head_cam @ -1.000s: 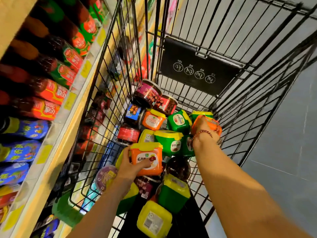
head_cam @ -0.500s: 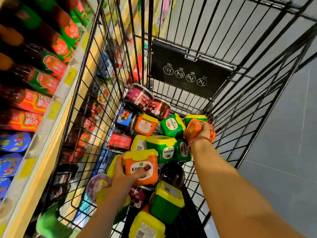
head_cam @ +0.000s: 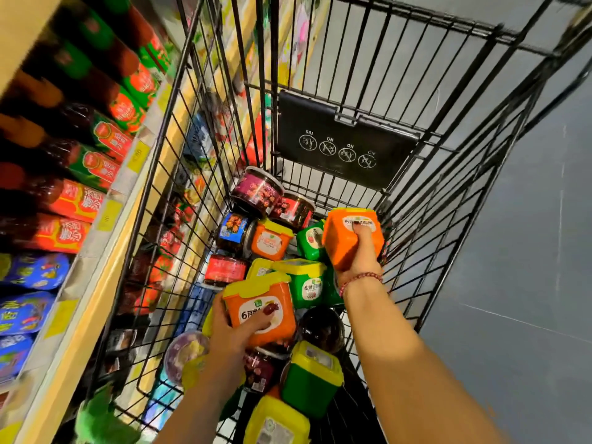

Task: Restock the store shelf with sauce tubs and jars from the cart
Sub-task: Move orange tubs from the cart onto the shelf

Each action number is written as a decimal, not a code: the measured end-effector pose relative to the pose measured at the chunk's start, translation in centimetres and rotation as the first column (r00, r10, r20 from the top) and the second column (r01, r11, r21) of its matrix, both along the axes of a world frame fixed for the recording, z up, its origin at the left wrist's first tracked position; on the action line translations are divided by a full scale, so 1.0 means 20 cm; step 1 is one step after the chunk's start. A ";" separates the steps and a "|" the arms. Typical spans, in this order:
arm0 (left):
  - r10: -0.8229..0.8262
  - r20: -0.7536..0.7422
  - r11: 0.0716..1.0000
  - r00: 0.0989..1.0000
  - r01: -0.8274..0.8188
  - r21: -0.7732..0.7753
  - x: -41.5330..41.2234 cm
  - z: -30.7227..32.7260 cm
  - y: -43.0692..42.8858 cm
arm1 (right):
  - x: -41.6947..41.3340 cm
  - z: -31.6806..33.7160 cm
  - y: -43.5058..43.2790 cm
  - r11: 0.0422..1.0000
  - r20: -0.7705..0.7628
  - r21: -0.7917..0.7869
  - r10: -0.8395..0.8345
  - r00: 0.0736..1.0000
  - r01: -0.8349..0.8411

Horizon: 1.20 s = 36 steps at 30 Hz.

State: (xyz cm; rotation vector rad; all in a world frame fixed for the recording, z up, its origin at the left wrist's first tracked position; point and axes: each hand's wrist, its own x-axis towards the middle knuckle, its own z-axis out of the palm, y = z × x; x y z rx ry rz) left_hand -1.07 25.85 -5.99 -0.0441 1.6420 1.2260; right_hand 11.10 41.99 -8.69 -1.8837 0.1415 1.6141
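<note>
Left hand gripped a yellow-lidded orange tub low in the cart; my right hand gripped a second orange tub farther in, above green tubs and jars. Shelf bottles, left, were blurred.

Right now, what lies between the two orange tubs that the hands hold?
A green tub with a yellow lid lies between them in the cart, as the head view shows.
</note>
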 end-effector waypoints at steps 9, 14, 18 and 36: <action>0.097 0.034 0.973 0.995 -0.102 0.208 -0.18 0.29 -0.08 | -0.10 0.46 -0.19 0.905 -0.342 0.424 0.134 0.930 0.025; 0.118 0.069 0.920 0.991 -0.135 0.367 -0.24 0.51 -0.08 | -0.15 0.70 -0.36 0.861 -0.447 0.502 0.174 0.878 0.085; 0.079 0.059 0.869 0.995 -0.098 0.485 -0.29 0.66 -0.09 | -0.17 0.78 -0.51 0.817 -0.362 0.576 0.230 0.903 0.023; 0.142 -0.076 0.782 0.987 -0.065 0.620 -0.06 1.05 -0.41 | 0.15 1.10 -0.72 0.441 -0.039 0.773 0.750 0.660 -0.455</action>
